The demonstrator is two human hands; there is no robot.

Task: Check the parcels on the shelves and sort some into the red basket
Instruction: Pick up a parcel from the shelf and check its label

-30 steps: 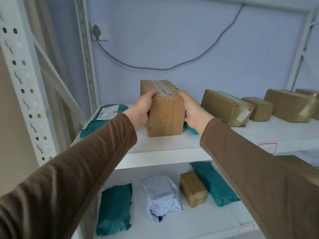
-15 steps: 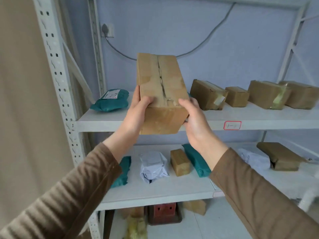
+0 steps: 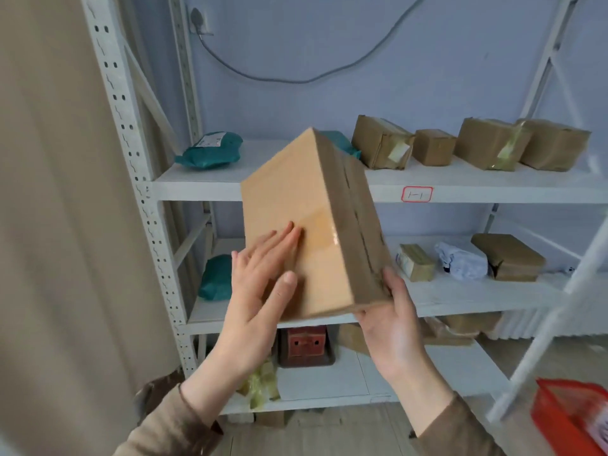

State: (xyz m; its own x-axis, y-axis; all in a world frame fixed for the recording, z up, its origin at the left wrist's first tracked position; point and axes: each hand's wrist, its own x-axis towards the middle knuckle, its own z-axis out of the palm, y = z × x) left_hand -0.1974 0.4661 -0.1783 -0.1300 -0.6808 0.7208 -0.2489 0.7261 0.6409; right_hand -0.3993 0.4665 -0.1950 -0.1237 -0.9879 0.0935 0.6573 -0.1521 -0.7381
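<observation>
Cardboard box (image 3: 296, 218) held tilted before the shelves (image 3: 460, 192). Left hand (image 3: 260, 291) flat, fingers straight against its face; right hand (image 3: 391, 327) cups its lower corner.

A grey cable (image 3: 296, 79) droops from a wall socket (image 3: 197, 19) across the wall.

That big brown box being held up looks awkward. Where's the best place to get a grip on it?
Probably the lower end of the cardboard box, from both sides. It stands tilted on end, too wide for one hand, so the left hand presses flat on the broad face while the right hand cups the bottom corner underneath.
</observation>
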